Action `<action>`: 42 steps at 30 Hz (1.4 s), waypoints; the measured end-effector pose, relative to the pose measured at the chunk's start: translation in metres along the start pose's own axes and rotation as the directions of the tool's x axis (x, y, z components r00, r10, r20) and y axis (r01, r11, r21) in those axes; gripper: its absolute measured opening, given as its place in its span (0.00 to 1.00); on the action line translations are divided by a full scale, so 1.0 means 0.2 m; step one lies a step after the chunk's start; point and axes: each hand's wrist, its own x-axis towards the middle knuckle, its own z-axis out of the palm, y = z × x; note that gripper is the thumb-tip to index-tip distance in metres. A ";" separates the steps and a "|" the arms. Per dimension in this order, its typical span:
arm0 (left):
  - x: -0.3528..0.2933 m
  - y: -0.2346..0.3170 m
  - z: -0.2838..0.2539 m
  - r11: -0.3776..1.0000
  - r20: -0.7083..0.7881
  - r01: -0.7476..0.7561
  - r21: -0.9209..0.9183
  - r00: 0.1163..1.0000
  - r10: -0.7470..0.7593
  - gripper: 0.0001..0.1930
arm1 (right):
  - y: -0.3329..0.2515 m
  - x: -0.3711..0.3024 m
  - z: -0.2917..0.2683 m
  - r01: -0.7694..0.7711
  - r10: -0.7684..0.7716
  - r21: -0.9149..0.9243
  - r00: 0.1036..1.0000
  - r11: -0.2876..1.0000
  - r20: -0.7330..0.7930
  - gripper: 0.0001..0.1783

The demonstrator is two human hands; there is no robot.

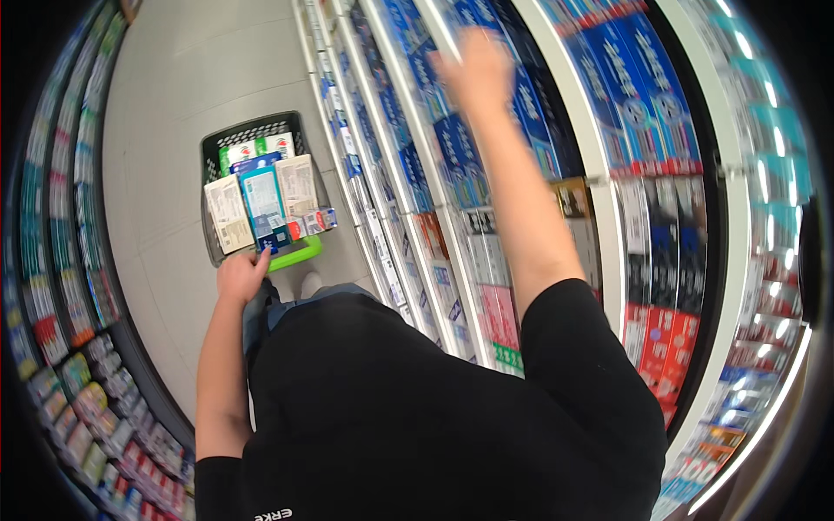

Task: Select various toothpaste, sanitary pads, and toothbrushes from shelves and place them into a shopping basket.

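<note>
My left hand (242,276) is closed on the bright green handle (301,253) of a dark shopping basket (254,129). Inside the basket lie a teal box (262,198), a pale box (228,215) on its left and another pale box (298,184) on its right. A small red, white and blue box (315,222) sits near the handle, and a green-and-white pack (280,144) at the far end. Up at the right-hand shelves, my right hand (480,69) is stretched out in front of blue boxes (456,148). Motion smears its fingers, so their grip is unclear.
Tall lit shelves with white edges (608,286) run along my right, stacked with blue, black and red boxes (665,343). More packed shelves (65,226) line the left side. Between them runs a pale tiled floor (187,69). My shoe (311,282) shows just behind the basket.
</note>
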 end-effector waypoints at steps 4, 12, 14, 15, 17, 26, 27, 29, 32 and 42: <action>0.03 0.01 0.01 1.000 0.013 0.004 0.000 1.000 -0.003 0.34 | -0.53 -0.74 0.29 0.108 -0.338 0.404 0.759 0.908 0.557 0.25; -0.05 0.06 0.08 1.000 -0.100 -0.007 -0.006 0.995 0.007 0.32 | -0.83 -1.66 0.51 -0.119 -0.284 0.575 0.777 0.810 0.561 0.26; -0.07 0.07 0.09 0.999 -0.128 -0.040 0.002 0.991 0.040 0.29 | -0.81 -1.66 0.54 -0.099 -0.295 0.574 0.781 0.813 0.551 0.21; -0.10 0.07 0.10 0.998 -0.156 -0.065 -0.005 0.986 0.064 0.26 | -0.81 -1.65 0.54 -0.069 -0.316 0.570 0.775 0.819 0.547 0.16; -0.17 0.05 0.12 0.983 -0.172 -0.180 0.024 0.968 0.181 0.22 | -0.81 -1.65 0.51 -0.084 -0.324 0.539 0.718 0.838 0.616 0.16; -0.42 0.03 0.18 0.932 -0.070 -0.361 -0.045 0.931 0.357 0.15 | -0.79 -1.85 0.33 -0.118 -0.299 0.493 0.666 0.862 0.683 0.18; -0.45 0.02 0.19 0.928 -0.072 -0.370 -0.044 0.928 0.366 0.15 | -0.79 -1.87 0.27 -0.130 -0.299 0.518 0.689 0.845 0.660 0.21; -0.50 0.00 0.21 0.931 0.039 -0.280 -0.233 0.954 0.296 0.16 | -0.75 -1.93 0.18 -0.133 -0.297 0.539 0.714 0.832 0.634 0.24; -0.57 -0.01 0.24 0.919 0.106 -0.256 -0.301 0.948 0.299 0.18 | -0.61 -1.92 0.01 -0.167 -0.050 0.494 0.916 0.853 0.397 0.32; -0.77 -0.08 0.46 0.881 0.138 -0.270 -0.389 0.928 0.345 0.19 | 0.15 -1.52 -1.06 -0.234 0.150 -0.444 0.965 0.865 -0.216 0.41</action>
